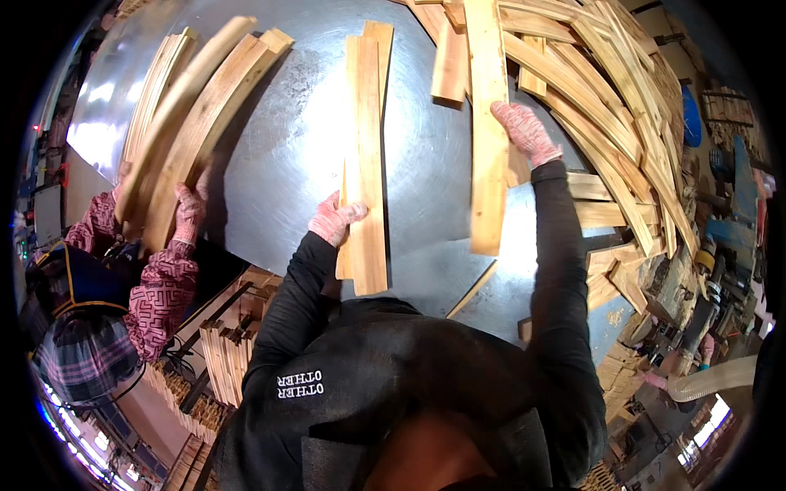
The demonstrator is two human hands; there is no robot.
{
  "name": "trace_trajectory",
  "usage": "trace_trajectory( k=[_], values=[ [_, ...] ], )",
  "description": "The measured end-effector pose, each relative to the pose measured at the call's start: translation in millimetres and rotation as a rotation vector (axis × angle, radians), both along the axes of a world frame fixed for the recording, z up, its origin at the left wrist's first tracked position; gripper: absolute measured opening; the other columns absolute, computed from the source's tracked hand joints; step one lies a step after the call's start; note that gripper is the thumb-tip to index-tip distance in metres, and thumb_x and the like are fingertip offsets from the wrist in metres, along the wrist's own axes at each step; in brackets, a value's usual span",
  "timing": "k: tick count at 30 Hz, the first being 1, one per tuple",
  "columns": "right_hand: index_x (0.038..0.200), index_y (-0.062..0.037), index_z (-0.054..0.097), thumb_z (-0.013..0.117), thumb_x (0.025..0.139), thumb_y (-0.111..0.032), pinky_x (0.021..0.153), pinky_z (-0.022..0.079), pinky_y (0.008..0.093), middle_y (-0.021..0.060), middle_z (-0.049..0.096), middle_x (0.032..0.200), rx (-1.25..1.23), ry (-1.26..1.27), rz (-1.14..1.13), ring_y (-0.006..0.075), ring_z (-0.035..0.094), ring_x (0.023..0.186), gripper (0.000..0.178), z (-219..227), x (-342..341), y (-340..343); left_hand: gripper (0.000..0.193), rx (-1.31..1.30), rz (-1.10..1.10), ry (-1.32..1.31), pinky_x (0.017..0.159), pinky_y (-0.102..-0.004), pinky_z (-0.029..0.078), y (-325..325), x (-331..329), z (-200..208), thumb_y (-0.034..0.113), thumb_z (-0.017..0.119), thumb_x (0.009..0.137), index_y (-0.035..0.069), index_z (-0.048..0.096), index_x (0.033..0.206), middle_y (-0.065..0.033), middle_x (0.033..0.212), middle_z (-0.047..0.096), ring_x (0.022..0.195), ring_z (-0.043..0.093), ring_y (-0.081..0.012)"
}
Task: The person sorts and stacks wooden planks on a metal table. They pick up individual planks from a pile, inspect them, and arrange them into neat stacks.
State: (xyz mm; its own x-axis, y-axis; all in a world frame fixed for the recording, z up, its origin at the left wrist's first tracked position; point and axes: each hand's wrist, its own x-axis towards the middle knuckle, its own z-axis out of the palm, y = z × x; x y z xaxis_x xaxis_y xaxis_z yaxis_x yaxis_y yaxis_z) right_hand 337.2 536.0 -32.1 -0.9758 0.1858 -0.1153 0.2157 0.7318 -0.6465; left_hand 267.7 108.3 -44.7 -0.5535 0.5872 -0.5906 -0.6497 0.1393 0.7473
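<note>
In a pink-and-white work glove, my left hand (pixel 332 221) is closed on the edge of a pale wooden board (pixel 367 155), its thumb lying over the top face. Beneath that board a second wooden strip (pixel 379 34) shows at the far end. My right hand (pixel 530 135), gloved alike, grips the right edge of a longer wooden plank (pixel 490 180) that points away from me. The undersides of both boards, and the fingertips beneath them, are hidden. A thin wood sliver (pixel 472 290) lies between the two boards near my body.
A large pile of boards (pixel 606 90) covers the right side of the metal table (pixel 270 164). At the left, a co-worker's gloved hands (pixel 190 213) hold wooden boards (pixel 213 114). Stacked wood pieces (pixel 229 352) stand below the table's left edge.
</note>
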Motion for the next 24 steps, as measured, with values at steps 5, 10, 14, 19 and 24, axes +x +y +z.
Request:
trace_trajectory(
  k=[5,10,14,19,24],
  values=[
    [0.114,-0.0009,0.064,0.058,0.095,-0.027,0.087,0.051,0.0321,0.0075,0.068,0.111,-0.816,0.011,-0.41,0.0243,0.065,0.1,0.033,-21,-10,-80,0.04,-0.028,0.061,0.056,0.081,-0.029,0.052,4,3,-6,0.006,0.069,0.084,-0.004,0.056,0.12,-0.0063,0.099,0.066,0.085,0.062,-0.0141],
    [0.113,-0.0039,0.065,0.059,0.09,-0.051,0.091,0.05,0.0381,0.0158,0.068,0.102,0.225,-0.478,-0.015,0.024,0.065,0.1,0.053,65,-54,-128,0.036,-0.27,0.07,0.319,0.072,-0.0279,0.05,-21,1,1,0.006,0.064,0.083,-0.001,0.058,0.118,-0.007,0.092,0.067,0.079,0.06,-0.0139],
    [0.132,-0.0029,0.051,0.069,0.082,-0.044,0.097,0.046,0.0387,0.0177,0.063,0.12,0.716,0.134,-0.327,0.0351,0.057,0.114,0.068,54,-57,12,0.038,-0.672,0.008,0.676,0.07,-0.0359,0.054,-68,-20,38,0.017,0.068,0.08,0.001,0.057,0.113,-0.013,0.09,0.069,0.078,0.067,-0.0215],
    [0.121,-0.0031,0.06,0.074,0.062,-0.061,0.094,0.046,0.0439,0.0139,0.068,0.113,0.968,-0.126,-0.203,0.0286,0.064,0.105,0.084,20,-76,103,0.08,-1.243,-0.343,0.907,0.088,-0.0452,0.051,-100,-7,0,0.036,0.074,0.079,0.008,0.033,0.14,-0.0197,0.121,0.061,0.104,0.063,-0.0383],
    [0.115,-0.0035,0.062,0.063,0.077,-0.053,0.085,0.051,0.0426,0.02,0.07,0.096,0.766,-0.44,0.12,0.0361,0.067,0.092,0.062,56,-92,8,0.071,-0.768,-0.224,0.441,0.091,-0.0381,0.049,-74,-14,31,0.031,0.075,0.079,0.001,0.043,0.134,-0.014,0.116,0.063,0.107,0.061,-0.0267]
  ],
)
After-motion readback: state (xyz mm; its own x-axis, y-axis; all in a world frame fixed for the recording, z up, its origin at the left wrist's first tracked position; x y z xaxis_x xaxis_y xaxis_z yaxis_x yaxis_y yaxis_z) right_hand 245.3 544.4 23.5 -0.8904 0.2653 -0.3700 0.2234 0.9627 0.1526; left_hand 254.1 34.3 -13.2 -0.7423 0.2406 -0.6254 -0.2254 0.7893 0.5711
